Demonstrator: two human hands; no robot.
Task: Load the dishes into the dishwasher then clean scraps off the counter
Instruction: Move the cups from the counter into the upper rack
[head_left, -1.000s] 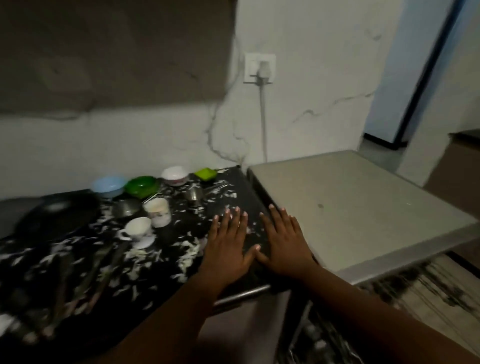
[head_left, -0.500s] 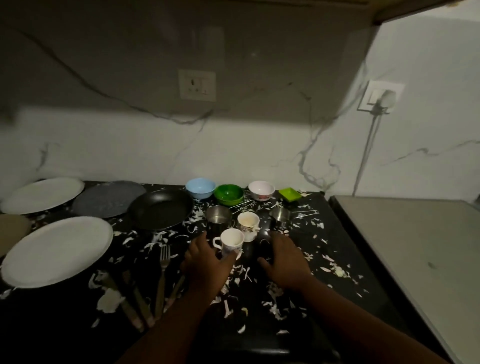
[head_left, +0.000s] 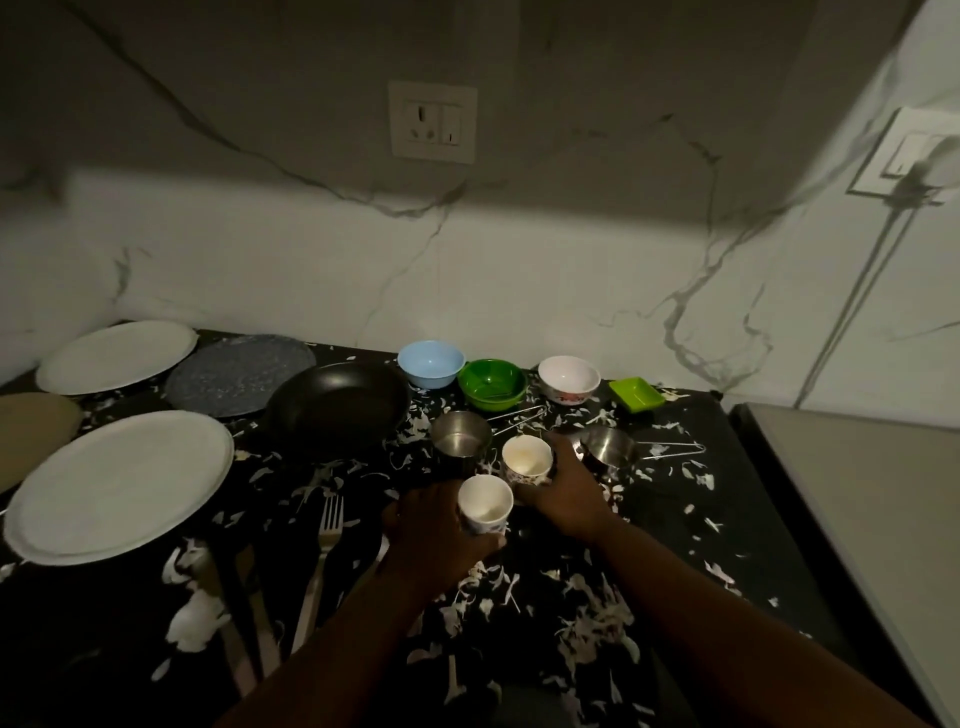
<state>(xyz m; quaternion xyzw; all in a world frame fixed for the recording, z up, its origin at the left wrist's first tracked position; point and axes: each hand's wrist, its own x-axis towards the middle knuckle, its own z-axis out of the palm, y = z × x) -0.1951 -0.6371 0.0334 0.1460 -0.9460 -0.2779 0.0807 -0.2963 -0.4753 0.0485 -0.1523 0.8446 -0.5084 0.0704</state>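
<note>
My left hand (head_left: 434, 525) sits just below the frame's centre, its fingers curled round a small white cup (head_left: 485, 503) that tilts a little toward me. My right hand (head_left: 566, 493) is just right of it, fingers wrapped round the side of a second, patterned cup (head_left: 526, 459); the two cups nearly touch.

Directly above them stand two steel cups (head_left: 460, 437), one left and one right (head_left: 608, 447) of my right hand's fingertips, each with a thin wire handle. Behind those, along the wall, runs a row: blue bowl (head_left: 430, 362), green bowl (head_left: 492, 383), white bowl (head_left: 569, 379), and a small green square dish (head_left: 636, 395). A black pan (head_left: 337, 405) lies left of centre, with plates filling the left of the frame: a big white plate (head_left: 117, 486), another white one (head_left: 117, 356) in the far corner, a grey one (head_left: 240, 374). A fork (head_left: 322, 551) lies lower left of my left hand. White scraps (head_left: 587, 623) litter the black desk (head_left: 675, 519) all round my wrists.
</note>
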